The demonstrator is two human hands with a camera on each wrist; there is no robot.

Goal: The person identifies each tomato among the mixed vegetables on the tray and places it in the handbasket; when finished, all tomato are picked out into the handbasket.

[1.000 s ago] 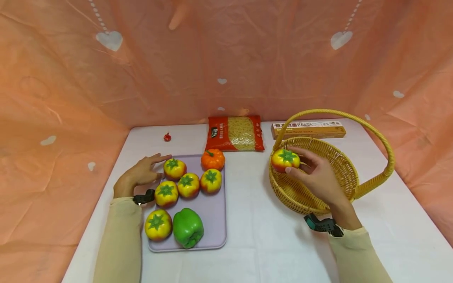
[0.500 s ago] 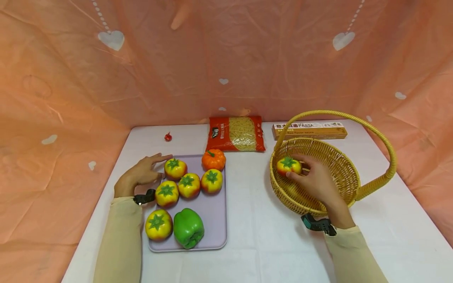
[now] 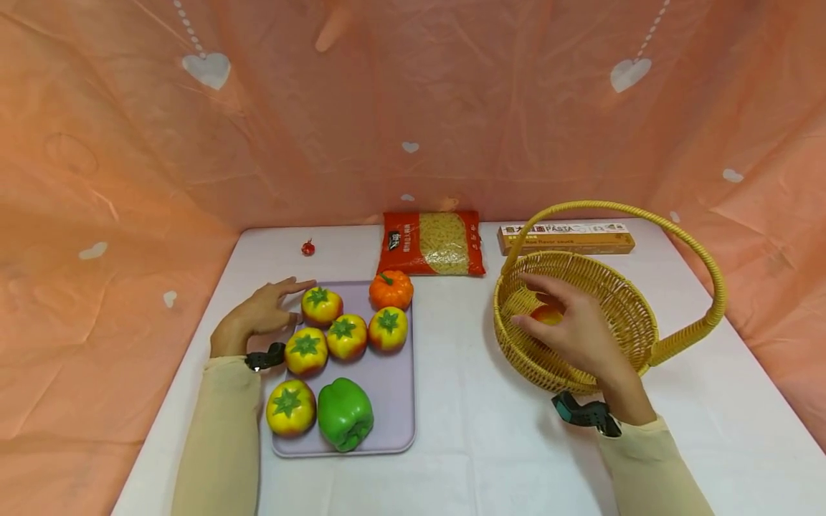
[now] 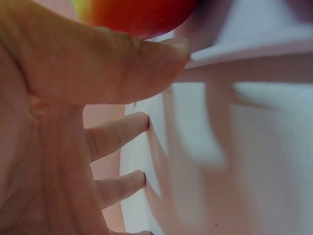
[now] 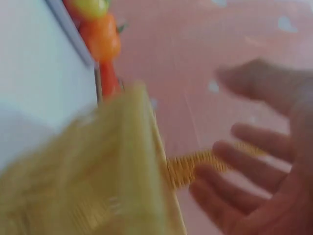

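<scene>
My right hand (image 3: 577,326) hovers over the yellow wicker basket (image 3: 635,308) with thumb and fingers spread, holding nothing. Partly hidden beneath it, a yellow-and-red persimmon (image 3: 547,314) lies inside the basket. The right wrist view shows the same hand (image 5: 259,161) with its fingers apart, beside the blurred basket wall (image 5: 132,166). At the lilac tray's (image 3: 393,401) left edge, my left hand (image 3: 261,312) rests with extended fingers beside a persimmon (image 3: 322,307). In the left wrist view its fingertips (image 4: 142,120) meet the white tabletop, the thumb lying close to the tray rim.
Several more persimmons (image 3: 306,351), a green bell pepper (image 3: 345,414) and a small orange pumpkin (image 3: 391,290) sit on the tray. Behind are a red pasta bag (image 3: 442,244), a pasta box (image 3: 568,239) and a tiny red ornament (image 3: 308,248). The basket's tall handle (image 3: 693,247) arches over its right side.
My right hand lowered the persimmon into the basket and let go of it; its fingers have spread and lifted slightly. The left hand has stayed by the tray.
</scene>
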